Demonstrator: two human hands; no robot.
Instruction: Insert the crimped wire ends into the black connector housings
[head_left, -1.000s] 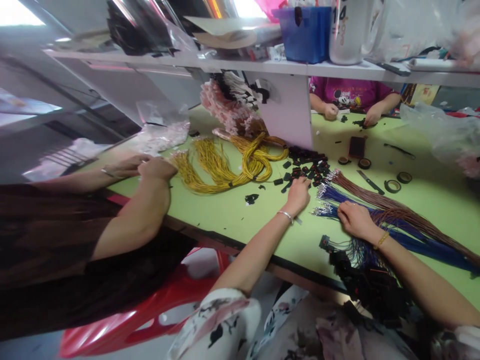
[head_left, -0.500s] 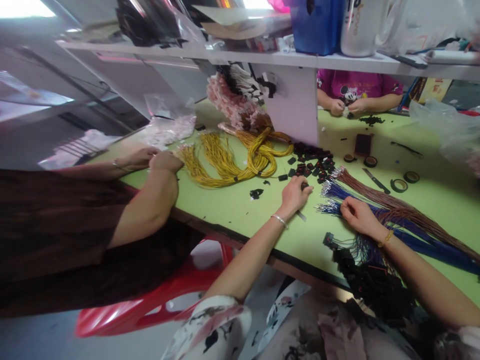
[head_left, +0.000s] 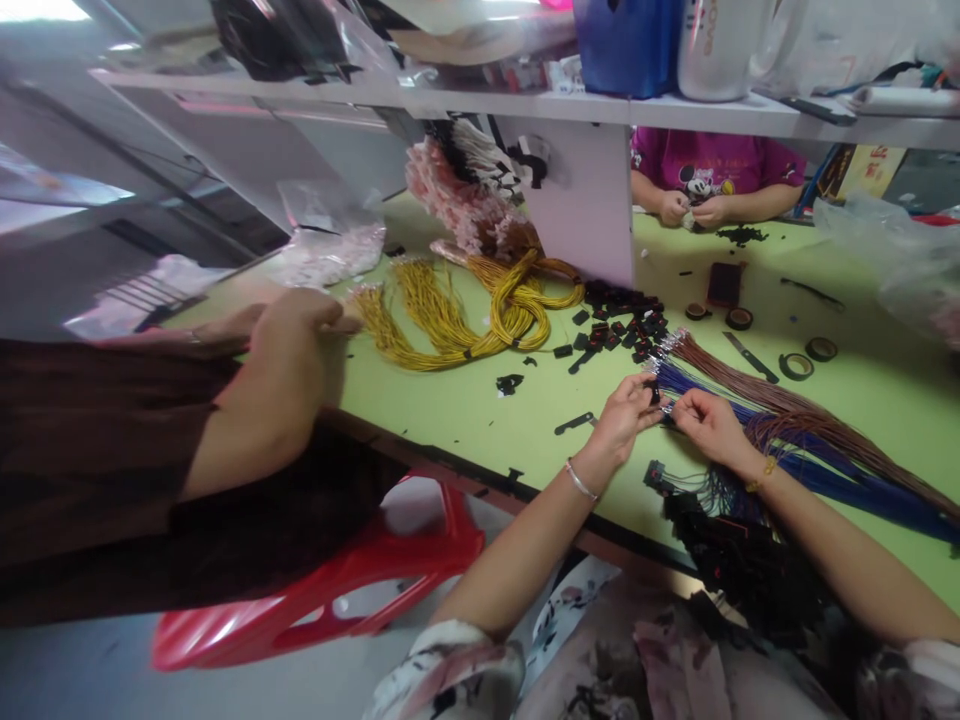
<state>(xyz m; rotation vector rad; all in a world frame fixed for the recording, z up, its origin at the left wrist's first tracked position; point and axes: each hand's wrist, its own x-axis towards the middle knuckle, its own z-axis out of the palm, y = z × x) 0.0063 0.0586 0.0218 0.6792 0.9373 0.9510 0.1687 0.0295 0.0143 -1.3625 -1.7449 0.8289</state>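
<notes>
My left hand point(head_left: 624, 412) is closed on a small black connector point(head_left: 653, 392), above the green table. Close to its right, my right hand point(head_left: 701, 415) pinches the metal-tipped end of a wire at the left end of the blue wires point(head_left: 825, 484). The two hands nearly meet, and the wire tip points at the connector. Brown wires point(head_left: 772, 391) lie beyond them. Loose black connectors point(head_left: 626, 322) are heaped past my left hand. Below my right hand, black connectors with wires attached point(head_left: 739, 550) hang over the table's front edge.
Yellow wire bundles point(head_left: 442, 330) lie left of the connectors. A person in dark clothing point(head_left: 105, 470) works at the left, another in a purple shirt point(head_left: 720, 170) across the table point(head_left: 465, 400). Tape rolls point(head_left: 796, 366) and a knife point(head_left: 750, 357) lie beyond the wires. Shelf above.
My left hand has moved right, bringing a black connector up beside my right hand. A dark blade-like tool now shows where my left hand was. The left person's hands have shifted slightly left.
</notes>
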